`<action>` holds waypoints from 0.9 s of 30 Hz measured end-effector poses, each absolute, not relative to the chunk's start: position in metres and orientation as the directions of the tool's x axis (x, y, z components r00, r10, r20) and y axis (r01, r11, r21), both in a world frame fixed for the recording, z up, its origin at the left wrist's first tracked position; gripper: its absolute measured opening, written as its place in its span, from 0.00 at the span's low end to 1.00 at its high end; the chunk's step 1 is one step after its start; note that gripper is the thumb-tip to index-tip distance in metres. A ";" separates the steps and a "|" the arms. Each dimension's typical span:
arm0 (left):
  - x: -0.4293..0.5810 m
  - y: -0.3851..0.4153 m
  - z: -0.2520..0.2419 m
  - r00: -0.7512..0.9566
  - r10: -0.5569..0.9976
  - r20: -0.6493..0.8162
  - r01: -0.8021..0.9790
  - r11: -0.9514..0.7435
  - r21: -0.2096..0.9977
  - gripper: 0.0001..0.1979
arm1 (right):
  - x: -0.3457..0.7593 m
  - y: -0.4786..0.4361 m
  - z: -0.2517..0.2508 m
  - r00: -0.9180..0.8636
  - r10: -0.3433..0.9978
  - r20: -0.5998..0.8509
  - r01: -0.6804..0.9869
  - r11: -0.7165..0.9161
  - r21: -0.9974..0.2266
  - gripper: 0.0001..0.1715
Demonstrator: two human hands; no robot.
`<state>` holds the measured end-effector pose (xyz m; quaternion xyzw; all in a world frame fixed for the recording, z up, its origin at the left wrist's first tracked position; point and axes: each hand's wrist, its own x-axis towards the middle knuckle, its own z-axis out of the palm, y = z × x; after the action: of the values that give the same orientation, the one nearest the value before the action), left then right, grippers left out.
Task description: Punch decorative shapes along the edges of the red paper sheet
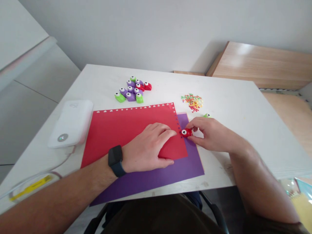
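Observation:
My left hand [148, 148] lies flat with its fingers apart on a red sheet of paper [114, 130]. Small punched shapes run along the sheet's top edge and down part of its right edge. Under it, a purple sheet [146, 182] sticks out at the right and the front. My right hand [212, 135] grips a small red craft punch [187, 132] between thumb and fingers. The punch, with a white button bearing a dark heart, sits at the red sheet's right edge. Just behind my right hand is a green craft punch [206, 115], partly hidden by it.
Several purple, green and red craft punches [131, 97] stand grouped at the back of the white table [226, 97]. A pile of colourful paper cut-outs [193, 101] lies back right. At the left are a white power bank [70, 123] and a cable with a yellow tag [31, 188].

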<state>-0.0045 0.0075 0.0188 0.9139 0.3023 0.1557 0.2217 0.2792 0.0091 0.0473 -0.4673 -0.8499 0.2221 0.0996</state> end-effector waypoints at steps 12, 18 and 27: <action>-0.004 0.008 0.019 0.775 0.616 0.140 0.491 -0.726 0.482 0.31 | 0.277 0.009 0.046 -0.589 0.806 -0.059 0.730 0.500 -0.466 0.11; -0.004 0.009 0.018 0.778 0.612 0.144 0.485 -0.730 0.482 0.31 | 0.276 0.008 0.050 -0.608 0.791 -0.068 0.709 0.503 -0.495 0.11; -0.006 0.009 0.016 0.783 0.603 0.150 0.471 -0.734 0.489 0.31 | 0.273 0.006 0.047 -0.647 0.755 -0.107 0.670 0.495 -0.553 0.11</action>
<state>-0.0056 0.0090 0.0161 0.9187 0.2924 0.1512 0.2182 0.2733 0.0064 0.0474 -0.4136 -0.8614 0.2851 0.0749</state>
